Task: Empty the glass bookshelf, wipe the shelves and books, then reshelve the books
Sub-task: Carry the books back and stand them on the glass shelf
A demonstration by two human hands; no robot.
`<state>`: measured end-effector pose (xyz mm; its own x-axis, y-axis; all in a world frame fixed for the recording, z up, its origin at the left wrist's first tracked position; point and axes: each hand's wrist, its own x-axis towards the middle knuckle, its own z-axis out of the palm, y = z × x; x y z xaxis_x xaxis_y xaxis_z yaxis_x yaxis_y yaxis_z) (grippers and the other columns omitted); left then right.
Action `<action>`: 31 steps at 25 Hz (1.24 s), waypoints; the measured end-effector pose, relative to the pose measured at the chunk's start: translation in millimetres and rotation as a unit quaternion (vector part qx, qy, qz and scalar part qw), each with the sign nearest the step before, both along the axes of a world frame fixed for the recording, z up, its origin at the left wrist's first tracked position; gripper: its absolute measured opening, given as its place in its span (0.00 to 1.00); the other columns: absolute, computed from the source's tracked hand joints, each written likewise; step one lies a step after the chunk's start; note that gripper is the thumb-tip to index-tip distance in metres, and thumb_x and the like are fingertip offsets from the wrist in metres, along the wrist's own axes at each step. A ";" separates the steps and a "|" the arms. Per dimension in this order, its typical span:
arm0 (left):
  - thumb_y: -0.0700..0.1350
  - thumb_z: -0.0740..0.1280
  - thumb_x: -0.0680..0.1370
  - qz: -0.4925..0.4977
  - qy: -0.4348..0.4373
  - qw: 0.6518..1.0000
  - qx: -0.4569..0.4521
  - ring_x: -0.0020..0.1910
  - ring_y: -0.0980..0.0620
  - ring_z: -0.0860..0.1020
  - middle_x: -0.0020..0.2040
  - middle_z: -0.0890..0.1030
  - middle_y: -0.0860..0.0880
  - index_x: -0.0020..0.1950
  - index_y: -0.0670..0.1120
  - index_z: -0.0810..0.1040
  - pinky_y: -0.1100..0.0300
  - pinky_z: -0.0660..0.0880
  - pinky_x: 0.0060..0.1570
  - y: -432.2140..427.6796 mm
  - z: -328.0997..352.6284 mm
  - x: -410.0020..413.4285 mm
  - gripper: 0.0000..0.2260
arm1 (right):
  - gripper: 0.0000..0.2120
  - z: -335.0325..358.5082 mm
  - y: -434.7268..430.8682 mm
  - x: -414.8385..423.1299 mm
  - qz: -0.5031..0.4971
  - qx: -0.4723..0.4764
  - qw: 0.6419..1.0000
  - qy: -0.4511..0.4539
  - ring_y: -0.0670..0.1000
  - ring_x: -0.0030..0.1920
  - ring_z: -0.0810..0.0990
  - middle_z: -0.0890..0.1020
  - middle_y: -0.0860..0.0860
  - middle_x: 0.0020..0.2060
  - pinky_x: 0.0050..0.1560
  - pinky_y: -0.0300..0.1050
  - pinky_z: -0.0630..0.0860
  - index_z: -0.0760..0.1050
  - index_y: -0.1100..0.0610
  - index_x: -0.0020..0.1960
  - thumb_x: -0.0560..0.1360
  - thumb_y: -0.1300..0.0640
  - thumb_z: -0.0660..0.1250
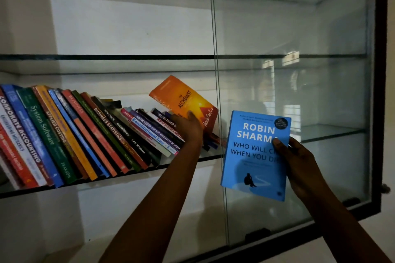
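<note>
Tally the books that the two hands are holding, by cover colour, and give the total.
Orange: 1, the orange book, gripped by the left hand at the end of the leaning row of books.
Blue: 1, the blue book, held up by the right hand.
Total: 2

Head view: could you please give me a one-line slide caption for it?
Left hand grips an orange book on the glass shelf beside leaning books; right hand holds a blue book.
</note>
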<state>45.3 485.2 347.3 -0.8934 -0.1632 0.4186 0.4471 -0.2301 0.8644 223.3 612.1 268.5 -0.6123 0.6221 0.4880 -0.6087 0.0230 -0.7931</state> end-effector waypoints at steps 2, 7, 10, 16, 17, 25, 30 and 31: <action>0.42 0.59 0.81 -0.020 -0.035 0.999 -0.010 0.67 0.39 0.68 0.70 0.66 0.39 0.76 0.43 0.52 0.44 0.68 0.64 12.2 3.7 -5.0 0.25 | 0.12 -1.1 0.4 -1.1 -0.002 0.004 1.000 -0.008 0.46 0.38 0.84 0.83 0.54 0.46 0.33 0.38 0.80 0.76 0.58 0.55 0.72 0.57 0.67; 0.44 0.59 0.81 -0.041 -0.037 0.995 -0.081 0.62 0.38 0.71 0.66 0.69 0.37 0.75 0.41 0.54 0.41 0.71 0.61 34.4 -10.2 -18.0 0.25 | 0.10 -13.7 2.8 -4.7 -0.019 0.007 0.999 -0.031 0.50 0.40 0.84 0.84 0.54 0.44 0.37 0.43 0.81 0.77 0.56 0.54 0.73 0.59 0.67; 0.43 0.62 0.79 -0.079 -0.003 0.993 -0.085 0.57 0.40 0.76 0.60 0.75 0.40 0.70 0.42 0.62 0.42 0.75 0.55 33.5 -18.9 -18.5 0.21 | 0.10 -25.5 4.4 -8.9 -0.024 0.005 0.999 -0.047 0.54 0.43 0.84 0.84 0.55 0.45 0.43 0.50 0.81 0.77 0.55 0.54 0.73 0.59 0.67; 0.35 0.68 0.75 0.045 0.179 0.967 -0.176 0.67 0.44 0.69 0.67 0.70 0.40 0.71 0.38 0.64 0.54 0.68 0.65 -5.1 -30.6 -27.0 0.26 | 0.14 -35.9 -0.7 -20.7 -0.010 0.002 0.998 -0.067 0.53 0.42 0.84 0.84 0.55 0.45 0.42 0.50 0.80 0.77 0.56 0.55 0.70 0.56 0.69; 0.36 0.68 0.75 0.050 0.213 0.960 -0.176 0.70 0.45 0.65 0.71 0.66 0.40 0.74 0.39 0.61 0.54 0.65 0.68 -11.3 -34.7 -28.6 0.29 | 0.18 -36.5 -2.4 -23.5 -0.006 0.002 0.998 -0.067 0.54 0.43 0.84 0.84 0.55 0.45 0.44 0.52 0.80 0.77 0.56 0.56 0.68 0.53 0.72; 0.49 0.68 0.75 0.136 0.503 0.611 -0.595 0.73 0.42 0.62 0.70 0.70 0.43 0.71 0.44 0.69 0.41 0.41 0.70 -15.6 -32.7 -63.5 0.25 | 0.12 -40.8 -6.8 -34.7 0.009 0.001 0.997 -0.083 0.50 0.41 0.84 0.84 0.52 0.46 0.40 0.46 0.80 0.76 0.52 0.54 0.72 0.56 0.68; 0.44 0.61 0.79 0.104 0.550 0.544 -0.625 0.69 0.45 0.69 0.60 0.80 0.46 0.63 0.45 0.76 0.45 0.35 0.71 -10.0 -4.7 -69.7 0.14 | 0.13 -45.0 -1.1 -32.1 -0.006 -0.001 0.996 -0.089 0.51 0.43 0.84 0.83 0.54 0.47 0.40 0.46 0.79 0.76 0.54 0.57 0.72 0.56 0.68; 0.44 0.61 0.77 0.113 0.584 0.520 -0.613 0.66 0.43 0.73 0.57 0.82 0.45 0.61 0.44 0.78 0.44 0.39 0.73 -11.8 0.0 -74.9 0.14 | 0.15 -46.0 0.6 -32.1 -0.008 0.000 0.996 -0.091 0.52 0.44 0.83 0.83 0.54 0.48 0.41 0.47 0.79 0.75 0.54 0.58 0.72 0.56 0.68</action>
<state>-29.6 473.3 347.2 0.0706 0.8204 0.5674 0.7280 0.3465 -0.5916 191.2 612.7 222.5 -0.6811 0.6320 0.3696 -0.4539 0.0315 -0.8905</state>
